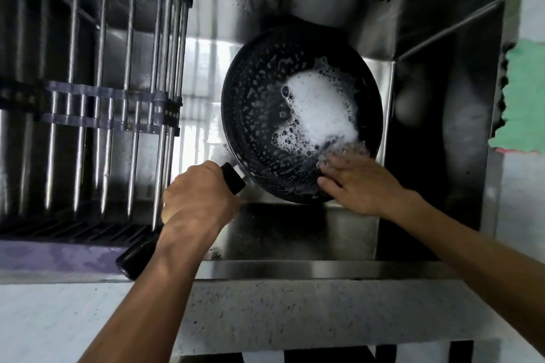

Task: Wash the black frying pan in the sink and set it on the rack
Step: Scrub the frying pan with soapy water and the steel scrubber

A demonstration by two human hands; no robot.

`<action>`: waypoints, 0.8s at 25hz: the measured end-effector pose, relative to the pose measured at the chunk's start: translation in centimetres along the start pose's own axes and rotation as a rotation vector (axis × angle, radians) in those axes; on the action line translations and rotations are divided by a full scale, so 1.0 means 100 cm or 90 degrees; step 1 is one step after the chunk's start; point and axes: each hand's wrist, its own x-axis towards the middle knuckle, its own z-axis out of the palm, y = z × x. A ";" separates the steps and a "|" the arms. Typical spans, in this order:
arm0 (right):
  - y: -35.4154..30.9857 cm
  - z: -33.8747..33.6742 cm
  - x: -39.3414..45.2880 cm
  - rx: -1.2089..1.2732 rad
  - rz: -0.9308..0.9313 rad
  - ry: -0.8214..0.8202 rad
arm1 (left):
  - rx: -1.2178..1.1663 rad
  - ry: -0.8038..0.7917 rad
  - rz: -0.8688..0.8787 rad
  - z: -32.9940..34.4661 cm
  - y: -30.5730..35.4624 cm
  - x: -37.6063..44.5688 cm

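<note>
Spanning the left half of the sink (pixel 298 233), a rack (pixel 97 103) of steel rods in a purple frame sits across the basin, with nothing on it. Just right of the rack, the left hand (pixel 194 200) has its fingers (pixel 177 186) curled tight around the black handle (pixel 138 256) of the frying pan (pixel 253 115); the handle's end sticks out below the wrist, over the front edge of the sink. The pan is held over the middle of the basin, tilted, its inside speckled with soap suds and a white patch of foam (pixel 321 109) gathered toward its right side. At the pan's lower right rim, the right hand (pixel 354 183) reaches into the pan, thumb along the rim and fingers (pixel 345 153) pressed against the inner wall; they are blurred and wet, and something shiny seems to lie under them, though what it is cannot be told. Farther right, a green cloth (pixel 522 97) lies on the desk (pixel 525 200) beside the sink.
</note>
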 end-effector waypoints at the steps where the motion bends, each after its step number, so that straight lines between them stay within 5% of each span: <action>1: 0.001 -0.001 0.000 0.011 -0.020 -0.013 | -0.001 -0.002 -0.003 0.000 0.001 0.000; 5: 0.013 -0.006 -0.001 -0.105 -0.008 0.056 | -0.005 -0.005 0.000 -0.002 0.001 -0.002; 12: 0.028 -0.015 0.005 -0.084 -0.007 0.000 | -0.016 0.005 0.017 0.000 0.001 -0.001; 20: 0.039 -0.036 0.027 -0.247 0.013 0.059 | -0.024 0.002 0.011 0.003 0.000 0.001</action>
